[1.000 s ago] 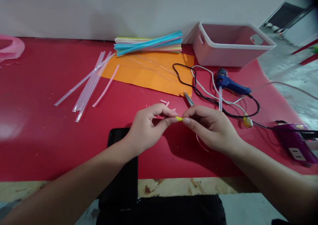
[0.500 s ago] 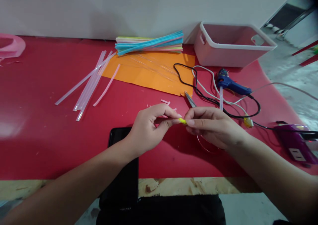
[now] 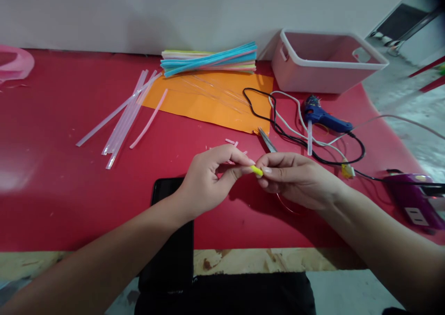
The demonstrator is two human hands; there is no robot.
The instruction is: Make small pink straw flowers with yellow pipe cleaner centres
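Between both hands is a short, bright yellow piece of pipe cleaner (image 3: 257, 170). My left hand (image 3: 212, 180) pinches its left end between thumb and forefinger. On the other end the thumb and fingertips of my right hand (image 3: 302, 178) are closed. Below my right hand lie scissors (image 3: 267, 141), blades pointing away, their red handle partly hidden by the hand. Small pink scraps (image 3: 230, 141) lie just beyond my left hand. Under my left forearm is a flat black device (image 3: 170, 241) that looks like a phone or tablet.
A bundle of coloured pipe cleaners (image 3: 208, 61) lies behind an orange sheet (image 3: 215, 101). Clear glue sticks (image 3: 125, 120) and a pink strip (image 3: 149, 120) are left. At right: blue glue gun (image 3: 327, 119), tangled cables (image 3: 274, 115), pink basket (image 3: 306, 76), purple power strip (image 3: 413, 201).
My right fingers have shifted slightly right and down along the yellow piece, so more of it shows. My left hand stays nearly still.
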